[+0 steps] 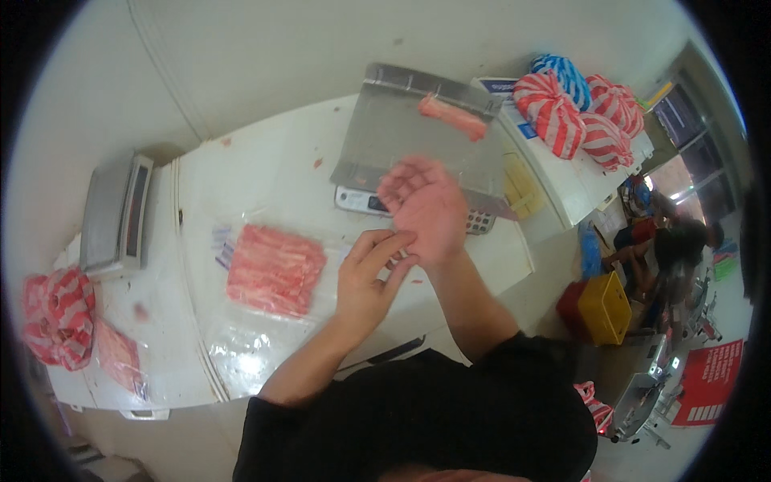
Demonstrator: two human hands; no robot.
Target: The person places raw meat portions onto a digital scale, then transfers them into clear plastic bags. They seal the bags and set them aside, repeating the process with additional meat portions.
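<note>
My right hand (426,209) is raised over the front of a scale, palm up, fingers loosely spread and holding nothing. Against the heel of that palm rest the bent fingertips of my left hand (369,277), its thumb apart from them; I see nothing held there. On the scale's steel tray (377,136) lies one long piece of pink meat (452,118). Left of my left hand, a clear plastic bag (241,353) on the white worktop has a flat block of sliced pink meat (275,270) in or on it.
A second scale (116,213) stands at the left, near a red-and-white striped bag (58,317) and a smaller meat pack (119,353). Several tied striped bags (550,112) sit at the back right. Beyond them are a yellow crate (606,309) and another person (675,249).
</note>
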